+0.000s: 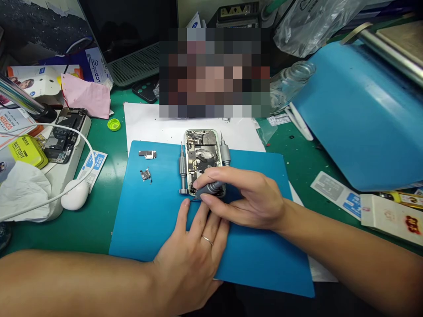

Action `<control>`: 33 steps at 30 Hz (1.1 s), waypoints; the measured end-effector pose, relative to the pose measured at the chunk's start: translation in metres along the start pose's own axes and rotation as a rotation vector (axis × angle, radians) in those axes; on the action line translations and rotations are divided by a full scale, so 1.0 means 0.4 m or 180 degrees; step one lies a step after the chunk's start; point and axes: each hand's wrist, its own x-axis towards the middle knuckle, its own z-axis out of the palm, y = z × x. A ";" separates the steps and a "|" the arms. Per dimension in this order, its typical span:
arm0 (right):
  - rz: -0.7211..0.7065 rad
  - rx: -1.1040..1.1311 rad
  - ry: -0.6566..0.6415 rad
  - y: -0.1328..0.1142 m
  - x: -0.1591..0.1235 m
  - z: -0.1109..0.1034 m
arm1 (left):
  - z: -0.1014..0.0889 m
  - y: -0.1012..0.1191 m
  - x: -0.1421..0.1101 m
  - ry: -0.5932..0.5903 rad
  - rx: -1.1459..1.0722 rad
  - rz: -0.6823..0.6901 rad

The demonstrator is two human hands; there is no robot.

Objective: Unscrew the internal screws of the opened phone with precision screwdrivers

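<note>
An opened phone (202, 152) lies on the blue mat (148, 220), its inner boards and parts exposed. My right hand (247, 198) pinches a grey screwdriver (210, 189) across the phone's lower end. The tool is tilted, and its thin tip points left, close to a fingertip of my left hand (194, 246). That hand rests on the mat below the phone, fingers stretched out, one with a ring. A second screwdriver (183, 169) lies left of the phone and a third (224, 152) right of it. My right hand hides the phone's lower right part.
Two small metal phone parts, a bracket (147, 154) and a darker piece (145, 175), lie on the mat. Left are a green cap (114, 124), a white mouse-like device (75, 194) with cable and another opened phone (66, 134). A large blue object (360, 114) stands right.
</note>
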 end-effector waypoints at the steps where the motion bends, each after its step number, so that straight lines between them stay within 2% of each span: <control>1: 0.0011 -0.0015 0.0005 0.000 0.001 -0.001 | 0.000 -0.001 0.001 -0.0005 -0.0004 -0.0005; 12: 0.0044 -0.0174 0.0046 0.000 -0.003 -0.004 | -0.003 0.001 0.002 -0.0043 -0.0014 -0.0018; 24: 0.0164 -0.0039 -0.0020 -0.004 0.001 -0.001 | 0.002 0.002 0.000 0.0048 -0.0074 -0.0015; 33: 0.0042 -0.0028 0.0151 0.000 0.000 -0.008 | -0.001 0.003 0.000 0.0009 -0.0038 -0.0007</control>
